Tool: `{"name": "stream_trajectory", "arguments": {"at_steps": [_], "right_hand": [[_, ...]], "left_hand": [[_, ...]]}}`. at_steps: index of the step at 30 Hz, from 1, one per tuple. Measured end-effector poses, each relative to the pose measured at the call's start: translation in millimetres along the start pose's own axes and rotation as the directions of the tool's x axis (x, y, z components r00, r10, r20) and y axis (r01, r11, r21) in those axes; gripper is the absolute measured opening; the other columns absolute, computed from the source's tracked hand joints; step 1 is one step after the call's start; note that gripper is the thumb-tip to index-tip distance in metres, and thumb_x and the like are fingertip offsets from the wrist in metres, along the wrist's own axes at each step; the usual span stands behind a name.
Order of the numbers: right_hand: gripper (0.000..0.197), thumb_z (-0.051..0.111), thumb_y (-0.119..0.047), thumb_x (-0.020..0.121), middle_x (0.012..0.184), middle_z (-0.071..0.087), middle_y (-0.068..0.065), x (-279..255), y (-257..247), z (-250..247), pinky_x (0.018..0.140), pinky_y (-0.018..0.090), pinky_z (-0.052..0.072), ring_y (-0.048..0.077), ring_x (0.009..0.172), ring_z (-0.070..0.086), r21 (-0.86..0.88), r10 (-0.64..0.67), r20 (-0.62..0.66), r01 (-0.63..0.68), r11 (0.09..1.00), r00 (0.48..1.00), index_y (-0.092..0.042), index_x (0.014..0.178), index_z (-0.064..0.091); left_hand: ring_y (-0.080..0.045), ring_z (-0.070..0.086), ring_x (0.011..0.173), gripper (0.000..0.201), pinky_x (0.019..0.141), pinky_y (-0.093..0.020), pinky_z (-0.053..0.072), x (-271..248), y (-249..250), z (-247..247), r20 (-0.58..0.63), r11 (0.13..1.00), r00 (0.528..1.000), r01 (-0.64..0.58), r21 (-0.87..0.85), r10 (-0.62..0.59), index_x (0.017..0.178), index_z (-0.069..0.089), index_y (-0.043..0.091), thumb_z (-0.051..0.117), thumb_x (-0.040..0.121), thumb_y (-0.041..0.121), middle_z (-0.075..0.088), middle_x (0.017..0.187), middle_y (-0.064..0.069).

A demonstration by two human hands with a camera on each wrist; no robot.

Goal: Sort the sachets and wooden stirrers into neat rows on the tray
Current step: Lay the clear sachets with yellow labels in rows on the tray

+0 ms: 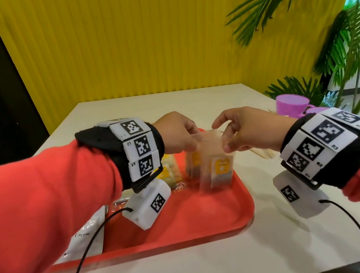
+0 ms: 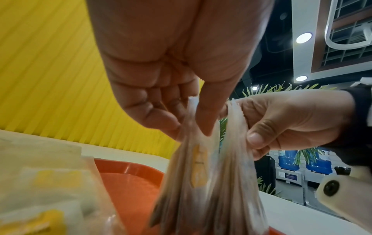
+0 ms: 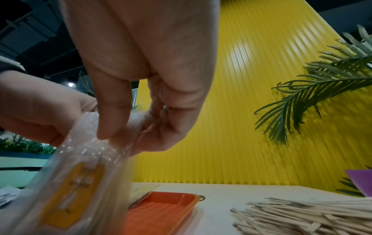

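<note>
Above the red tray [image 1: 189, 221], both hands hold clear sachets with yellow labels [image 1: 218, 170] by their top edges. My left hand [image 1: 193, 142] pinches one sachet [image 2: 199, 160] between thumb and fingers [image 2: 207, 124]. My right hand [image 1: 225, 142] pinches the sachet beside it [image 2: 237, 159], whose yellow label [image 3: 74, 190] faces the right wrist camera under the right hand [image 3: 120, 136]. The sachets hang blurred, and I cannot tell whether they are joined. More yellow-labelled sachets [image 1: 170, 169] stand on the tray behind my left wrist. A heap of wooden stirrers [image 3: 302, 217] lies on the table right of the tray [image 3: 161, 211].
White sachets [image 1: 88, 234] lie at the tray's left end, partly under my left forearm. A purple cup [image 1: 291, 102] stands at the table's far right near green palm fronds [image 1: 339, 48]. A yellow ribbed wall closes the back, and the table's near edge runs below the tray.
</note>
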State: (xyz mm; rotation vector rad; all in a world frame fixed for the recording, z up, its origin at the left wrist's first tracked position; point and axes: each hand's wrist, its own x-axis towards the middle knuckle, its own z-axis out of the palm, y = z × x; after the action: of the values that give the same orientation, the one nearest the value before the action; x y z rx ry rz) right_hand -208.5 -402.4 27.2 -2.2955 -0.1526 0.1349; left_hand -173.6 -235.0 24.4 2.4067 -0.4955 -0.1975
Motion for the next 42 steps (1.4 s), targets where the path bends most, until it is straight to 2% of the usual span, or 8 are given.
{"name": "stream_trajectory", "arguments": {"at_steps": [5,8,14,20,26,33,38,42], "right_hand": [[0.045,0.067,0.007,0.075,0.082,0.065,0.010,-0.8,-2.3,2.8,0.064,0.027,0.048,0.019,0.072,0.058,-0.089,-0.030,-0.027,0.028,0.996,0.999,-0.019,0.108,0.050],[0.042,0.064,0.011,0.076,0.077,0.061,0.010,-0.1,-4.9,1.4,0.055,0.022,0.047,0.016,0.061,0.055,-0.039,-0.035,-0.025,0.034,0.999,0.999,-0.017,0.104,0.051],[0.027,0.059,0.014,0.080,0.069,0.057,0.005,5.7,-18.7,8.8,0.053,0.019,0.051,0.012,0.059,0.057,0.065,-0.011,0.138,0.002,0.998,0.990,-0.013,0.078,0.057],[0.030,0.054,0.017,0.081,0.068,0.056,0.007,28.8,-34.2,49.2,0.046,0.019,0.050,0.008,0.050,0.058,0.038,0.064,0.305,-0.080,0.996,0.950,-0.012,0.076,0.054],[0.033,0.059,0.015,0.077,0.068,0.054,0.006,49.3,-52.0,62.4,0.055,0.024,0.049,0.015,0.060,0.053,-0.109,0.119,0.229,-0.096,0.989,0.966,-0.017,0.076,0.056],[0.024,0.065,0.007,0.075,0.077,0.058,0.012,51.7,-51.2,78.3,0.069,0.033,0.049,0.021,0.068,0.053,-0.282,0.183,0.227,-0.115,0.953,0.957,-0.016,0.081,0.058],[0.025,0.058,0.010,0.081,0.070,0.058,0.007,55.3,-51.8,79.0,0.055,0.025,0.051,0.016,0.059,0.054,-0.186,0.200,0.171,-0.168,0.968,0.965,-0.015,0.077,0.057],[0.030,0.064,-0.006,0.085,0.091,0.060,0.007,52.0,-54.5,75.7,0.072,0.032,0.052,0.021,0.084,0.060,-0.270,0.270,0.190,-0.215,0.939,0.944,-0.014,0.112,0.054]], "left_hand": [[0.000,0.048,0.052,0.010,0.045,-0.010,0.039,-3.8,7.2,-10.4,-0.043,0.999,0.999,-0.012,0.042,0.013,0.087,0.068,0.015,0.067,0.081,0.007,0.056,0.063,0.009],[-0.006,0.051,0.058,0.008,0.057,-0.016,0.046,-11.0,3.9,-35.8,-0.036,0.996,0.998,0.047,0.079,-0.044,0.080,0.064,0.017,0.068,0.082,0.011,0.058,0.065,0.005],[-0.006,0.054,0.050,0.017,0.051,-0.016,0.049,-36.1,-29.2,-81.6,0.189,0.968,0.952,0.225,0.111,-0.242,0.073,0.057,0.012,0.062,0.086,0.001,0.056,0.062,-0.001],[-0.012,0.049,0.054,0.021,0.055,-0.018,0.050,-44.2,-62.0,-70.0,0.271,0.929,0.896,0.302,0.212,-0.353,0.073,0.053,0.014,0.067,0.082,0.002,0.050,0.064,-0.003],[-0.010,0.052,0.066,0.019,0.059,-0.018,0.051,-38.7,-74.6,-67.3,0.224,0.909,0.898,0.316,0.273,-0.380,0.074,0.056,0.017,0.073,0.079,0.010,0.058,0.075,0.002],[-0.011,0.048,0.052,0.019,0.050,-0.018,0.042,-30.8,-82.2,-62.3,0.224,0.905,0.913,0.254,0.341,-0.340,0.072,0.062,0.021,0.068,0.081,0.004,0.057,0.069,0.000],[-0.011,0.045,0.050,0.019,0.048,-0.018,0.039,-26.1,-82.3,-65.5,0.203,0.909,0.927,0.236,0.343,-0.316,0.072,0.062,0.022,0.072,0.078,0.006,0.055,0.066,0.001],[-0.009,0.055,0.063,0.022,0.051,-0.015,0.046,-27.2,-81.4,-65.6,0.200,0.885,0.909,0.271,0.379,-0.364,0.091,0.064,0.022,0.077,0.074,0.017,0.064,0.083,0.002]]}}
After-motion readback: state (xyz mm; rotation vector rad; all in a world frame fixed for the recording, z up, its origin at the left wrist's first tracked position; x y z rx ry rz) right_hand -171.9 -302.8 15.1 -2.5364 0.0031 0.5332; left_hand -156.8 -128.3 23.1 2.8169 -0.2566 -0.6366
